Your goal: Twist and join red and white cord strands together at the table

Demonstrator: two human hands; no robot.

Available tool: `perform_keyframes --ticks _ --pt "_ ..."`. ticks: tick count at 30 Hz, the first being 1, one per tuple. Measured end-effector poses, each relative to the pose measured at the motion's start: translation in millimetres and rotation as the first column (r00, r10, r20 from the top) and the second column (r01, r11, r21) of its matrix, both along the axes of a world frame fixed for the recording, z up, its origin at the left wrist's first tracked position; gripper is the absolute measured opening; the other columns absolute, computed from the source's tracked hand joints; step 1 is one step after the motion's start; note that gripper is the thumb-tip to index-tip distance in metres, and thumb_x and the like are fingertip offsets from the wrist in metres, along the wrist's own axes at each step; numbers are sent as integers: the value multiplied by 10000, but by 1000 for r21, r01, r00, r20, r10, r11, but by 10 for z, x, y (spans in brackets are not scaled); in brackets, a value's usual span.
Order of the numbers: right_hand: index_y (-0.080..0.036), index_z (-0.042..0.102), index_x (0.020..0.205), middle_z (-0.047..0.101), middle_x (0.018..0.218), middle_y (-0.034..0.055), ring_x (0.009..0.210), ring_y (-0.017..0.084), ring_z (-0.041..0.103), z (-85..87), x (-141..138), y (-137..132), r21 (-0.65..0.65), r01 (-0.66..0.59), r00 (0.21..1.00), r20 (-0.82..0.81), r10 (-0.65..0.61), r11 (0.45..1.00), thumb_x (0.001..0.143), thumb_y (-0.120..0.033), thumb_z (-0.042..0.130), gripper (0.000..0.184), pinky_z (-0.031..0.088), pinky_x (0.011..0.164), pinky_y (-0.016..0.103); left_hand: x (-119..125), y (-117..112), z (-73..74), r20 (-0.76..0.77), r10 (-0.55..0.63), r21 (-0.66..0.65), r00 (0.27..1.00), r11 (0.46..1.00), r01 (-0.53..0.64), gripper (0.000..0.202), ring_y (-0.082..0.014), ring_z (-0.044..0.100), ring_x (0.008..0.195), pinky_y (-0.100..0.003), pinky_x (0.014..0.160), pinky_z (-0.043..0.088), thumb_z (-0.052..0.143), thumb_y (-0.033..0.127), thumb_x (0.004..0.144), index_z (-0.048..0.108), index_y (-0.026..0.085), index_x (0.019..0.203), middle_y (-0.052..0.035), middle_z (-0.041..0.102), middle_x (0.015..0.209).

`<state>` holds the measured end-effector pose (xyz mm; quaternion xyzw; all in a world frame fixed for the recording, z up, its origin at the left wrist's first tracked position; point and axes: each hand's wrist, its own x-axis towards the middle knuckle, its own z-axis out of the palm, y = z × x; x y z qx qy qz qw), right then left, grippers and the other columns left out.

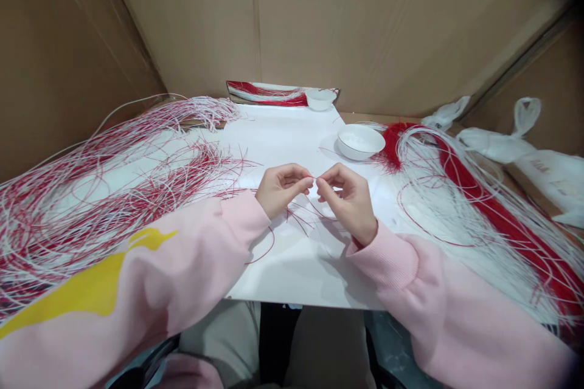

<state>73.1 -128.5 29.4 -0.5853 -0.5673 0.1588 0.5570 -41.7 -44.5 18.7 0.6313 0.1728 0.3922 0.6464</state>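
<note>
The left hand (283,189) and the right hand (350,202) pinch a thin red string (314,178) in their fingertips, close together above the white table (292,279). A white bowl (359,151) sits past the right hand. A big string pile (182,185) lies left, and a red bundle (497,216) lies right.

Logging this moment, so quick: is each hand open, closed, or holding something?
Left hand: closed, pinching a thin, red, thread-like strand.
Right hand: closed, apparently pinching the same strand, close beside the left hand.
</note>
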Motion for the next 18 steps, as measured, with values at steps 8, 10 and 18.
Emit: perform_keyframes --ticks 8,10,18 --pt "-153 499 687 511 623 -11 567 91 505 -6 5 3 13 3 1000 23 -4 1000 764 -218 532 106 417 454 181 3 12 -11 14 21 8 1000 1000 -21 177 -68 552 533 -190 550 480 679 247 622 586 107 680 4 590 627" --pt "-154 493 677 500 610 -15 559 90 497 -2 6 5 15 7 1000 24 -8 1000 757 -210 534 106 412 445 179 3 15 -13 17 20 10 1000 1000 -20 173 -66 552 531 -186 547 480 678 244 623 586 107 677 5 589 625" --pt "-154 492 657 482 586 -22 536 84 474 8 2 1 16 29 999 23 -29 999 742 -199 537 106 406 426 176 2 24 -19 19 31 21 999 999 -32 169 -64 549 524 -184 542 479 676 245 627 589 110 680 5 589 620"
